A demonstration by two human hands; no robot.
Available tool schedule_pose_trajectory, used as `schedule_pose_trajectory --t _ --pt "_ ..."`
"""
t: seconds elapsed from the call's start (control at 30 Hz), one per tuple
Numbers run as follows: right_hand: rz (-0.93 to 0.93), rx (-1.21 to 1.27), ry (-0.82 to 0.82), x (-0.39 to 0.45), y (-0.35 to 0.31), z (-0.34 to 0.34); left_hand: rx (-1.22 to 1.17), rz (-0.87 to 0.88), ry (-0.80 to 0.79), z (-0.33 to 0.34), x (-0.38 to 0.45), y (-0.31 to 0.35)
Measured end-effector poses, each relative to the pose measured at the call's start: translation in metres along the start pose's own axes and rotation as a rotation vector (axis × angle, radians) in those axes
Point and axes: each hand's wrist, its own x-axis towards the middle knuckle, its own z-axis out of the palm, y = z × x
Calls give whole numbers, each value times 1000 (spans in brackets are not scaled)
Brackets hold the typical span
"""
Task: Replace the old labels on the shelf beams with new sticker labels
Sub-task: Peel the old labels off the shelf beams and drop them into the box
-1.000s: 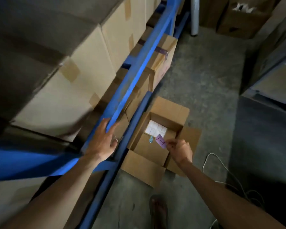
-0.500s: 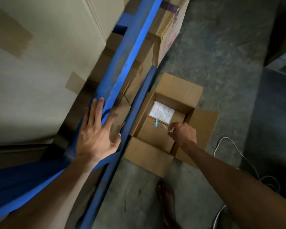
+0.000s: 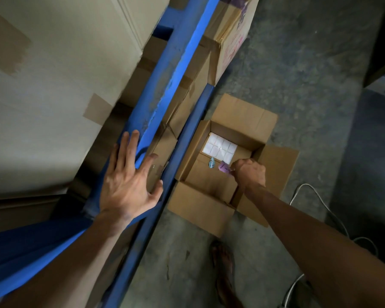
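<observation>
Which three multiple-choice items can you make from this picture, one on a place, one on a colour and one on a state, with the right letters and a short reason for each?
1. Where does the white sheet of blank sticker labels lie?
A. on the blue beam
B. inside the open brown cardboard box on the floor
C. on the grey concrete floor

2. What colour is the small crumpled label that the right hand pinches?
A. purple
B. green
C. orange

3. How is the left hand?
A. curled round a pen
B. closed in a fist
C. spread flat, fingers straight, on the blue metal shelf beam

Answers:
1 B, since the sheet rests at the bottom of the box, between its raised flaps.
2 A, since the piece at the fingertips is plainly purple.
3 C, since the straight fingers lie across the beam and hold nothing.
</observation>
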Motion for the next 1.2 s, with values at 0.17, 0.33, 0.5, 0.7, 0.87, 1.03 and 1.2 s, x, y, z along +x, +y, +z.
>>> schedule_pose_trajectory --t 0.17,0.33,0.5,0.7,0.87,1.03,1.2 --pt "26 15 29 3 1 -4 8 2 2 1 0 1" --pt "-3 51 -18 4 4 -5 6 0 -4 -1 0 1" --pt "-11 95 -6 2 8 -5 21 2 1 1 0 1" --pt "4 282 -29 -9 7 -16 35 9 -3 2 2 0" --pt "-76 464 -41 -36 4 -52 -97 -12 -82 -7 2 -2" --pt "-236 549 -14 -83 -8 -111 -186 -56 -144 -42 -14 14" --pt "-391 719 72 -137 -31 -183 -157 -120 143 -113 -49 37"
